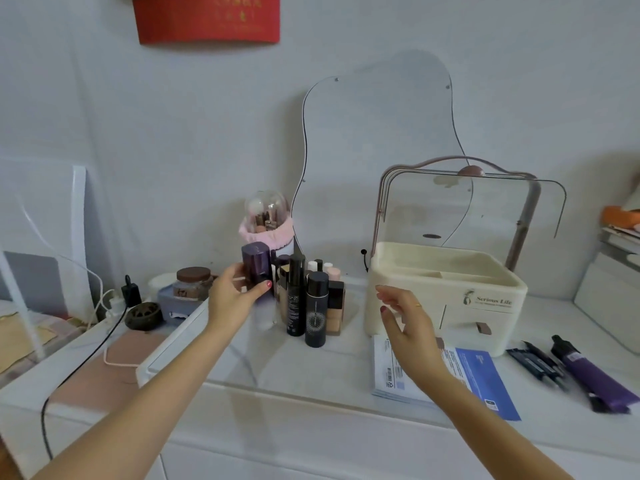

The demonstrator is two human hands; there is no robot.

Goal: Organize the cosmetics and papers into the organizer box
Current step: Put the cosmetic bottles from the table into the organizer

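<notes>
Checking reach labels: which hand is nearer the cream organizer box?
Right. The right hand hovers open just in front of the organizer box, at its left front corner. The left hand is well off to the box's left, gripping a dark purple bottle.

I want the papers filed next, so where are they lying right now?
In the head view, the papers lie flat on the white counter, right of centre, just in front of the cream organizer box, partly under the right hand.
</notes>
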